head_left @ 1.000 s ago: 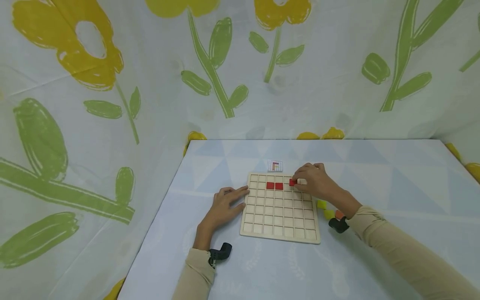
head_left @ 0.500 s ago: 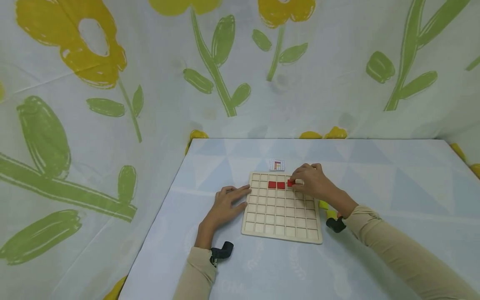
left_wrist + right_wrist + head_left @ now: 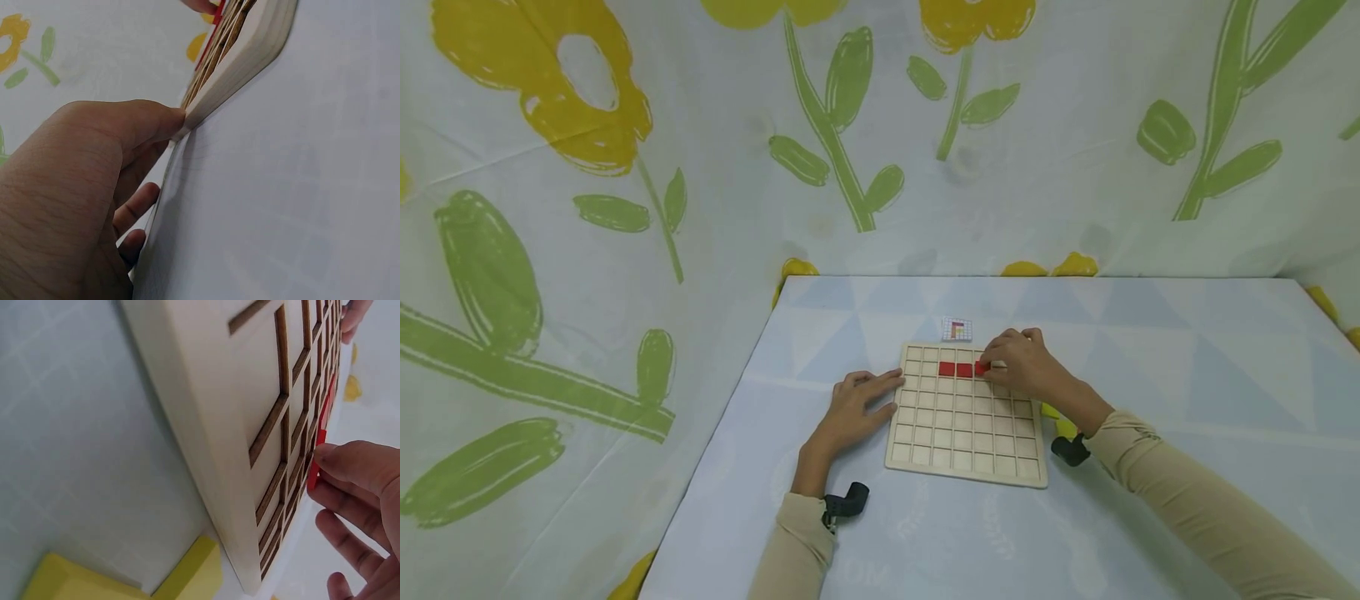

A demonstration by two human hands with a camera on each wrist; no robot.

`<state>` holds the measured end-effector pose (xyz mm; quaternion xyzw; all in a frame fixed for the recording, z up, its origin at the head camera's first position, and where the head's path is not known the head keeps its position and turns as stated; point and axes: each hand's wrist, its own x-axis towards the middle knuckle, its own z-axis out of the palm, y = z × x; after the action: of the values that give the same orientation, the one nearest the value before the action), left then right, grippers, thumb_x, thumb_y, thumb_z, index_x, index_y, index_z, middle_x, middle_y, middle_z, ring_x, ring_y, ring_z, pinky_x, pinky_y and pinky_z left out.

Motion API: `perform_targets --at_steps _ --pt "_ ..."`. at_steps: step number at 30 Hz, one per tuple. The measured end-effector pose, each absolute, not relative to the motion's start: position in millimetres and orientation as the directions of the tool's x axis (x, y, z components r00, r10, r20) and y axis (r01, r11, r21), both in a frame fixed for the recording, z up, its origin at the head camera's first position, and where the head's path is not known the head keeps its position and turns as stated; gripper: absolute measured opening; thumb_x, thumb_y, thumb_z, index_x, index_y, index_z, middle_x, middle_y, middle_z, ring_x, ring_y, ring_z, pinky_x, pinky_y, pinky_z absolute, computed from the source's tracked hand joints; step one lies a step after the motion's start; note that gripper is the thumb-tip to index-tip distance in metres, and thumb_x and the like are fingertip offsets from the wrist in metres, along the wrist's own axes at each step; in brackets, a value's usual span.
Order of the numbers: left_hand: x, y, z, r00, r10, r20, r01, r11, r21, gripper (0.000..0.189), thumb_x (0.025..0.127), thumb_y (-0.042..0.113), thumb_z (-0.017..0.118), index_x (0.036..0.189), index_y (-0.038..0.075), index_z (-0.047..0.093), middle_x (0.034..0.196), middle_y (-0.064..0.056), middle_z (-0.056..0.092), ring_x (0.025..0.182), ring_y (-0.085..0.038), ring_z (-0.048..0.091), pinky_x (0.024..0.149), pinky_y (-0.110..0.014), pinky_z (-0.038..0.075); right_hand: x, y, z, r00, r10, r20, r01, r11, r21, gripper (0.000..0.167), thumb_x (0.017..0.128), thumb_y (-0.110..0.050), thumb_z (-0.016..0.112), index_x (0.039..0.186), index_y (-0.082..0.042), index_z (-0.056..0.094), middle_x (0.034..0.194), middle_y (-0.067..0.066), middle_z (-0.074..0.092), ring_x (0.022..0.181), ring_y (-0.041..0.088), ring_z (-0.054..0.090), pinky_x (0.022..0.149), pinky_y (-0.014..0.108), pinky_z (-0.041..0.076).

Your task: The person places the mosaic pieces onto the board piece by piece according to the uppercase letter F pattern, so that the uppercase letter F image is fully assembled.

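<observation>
A square wooden grid board (image 3: 955,417) lies on the table, its cells marked off by grooves. Two red square tiles (image 3: 947,368) sit side by side in the second row from the far edge. My right hand (image 3: 1026,364) pinches a third red tile (image 3: 314,472) between thumb and fingers, at the cell just right of those two. My left hand (image 3: 850,410) touches the board's left edge with its thumb and fingertips, the fingers fairly straight. In the left wrist view, the thumb (image 3: 150,119) meets the board's side.
A small printed card (image 3: 957,330) with a coloured grid pattern lies behind the board. Yellow tiles (image 3: 81,581) lie on the table right of the board, partly hidden by the right wrist in the head view. A flower-print curtain (image 3: 715,167) rises behind the table.
My right hand has brought the red tile slightly left, down to the cell beside the two red tiles. My left hand stays at the board's edge. The head view has shifted a little.
</observation>
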<state>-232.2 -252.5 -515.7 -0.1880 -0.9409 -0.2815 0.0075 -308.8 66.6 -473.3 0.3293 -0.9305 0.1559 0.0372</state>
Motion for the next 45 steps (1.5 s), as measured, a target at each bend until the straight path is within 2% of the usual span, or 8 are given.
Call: perform_targets --at_steps 11,31,45 --pt "-233.2 -253.4 -516.6 -0.935 0.342 0.090 0.338 0.790 0.511 0.047 0.101 0.039 0.057 0.147 0.033 0.052 0.155 0.019 0.040 0.132 -0.022 0.037 0.100 -0.046 0.028 -308.7 67.0 -472.7 -0.789 -0.598 0.144 -0.613 0.745 -0.264 0.019 0.085 -0.019 0.082 0.102 -0.012 0.080 0.107 0.005 0.073 0.109 0.028 0.056 0.094 0.060 0.031" --pt "-233.3 -253.3 -516.9 -0.936 0.337 0.102 0.339 0.783 0.521 0.047 0.100 0.036 0.058 0.147 0.031 0.053 0.154 0.017 0.042 0.132 -0.024 0.038 0.100 -0.048 0.028 -308.9 68.9 -474.0 -0.776 -0.612 0.153 -0.628 0.726 -0.281 0.018 0.084 -0.017 0.082 0.101 -0.011 0.080 0.107 0.006 0.074 0.110 0.029 0.057 0.094 0.062 0.030" --pt "-234.3 -254.1 -517.8 -0.936 0.337 0.100 0.337 0.779 0.529 0.047 0.100 0.036 0.059 0.147 0.031 0.053 0.154 0.019 0.041 0.131 -0.022 0.037 0.099 -0.046 0.028 -308.9 68.6 -476.2 -0.780 -0.609 0.143 -0.623 0.732 -0.275 0.018 0.085 -0.019 0.081 0.101 -0.011 0.080 0.110 0.007 0.073 0.113 0.030 0.056 0.096 0.064 0.029"
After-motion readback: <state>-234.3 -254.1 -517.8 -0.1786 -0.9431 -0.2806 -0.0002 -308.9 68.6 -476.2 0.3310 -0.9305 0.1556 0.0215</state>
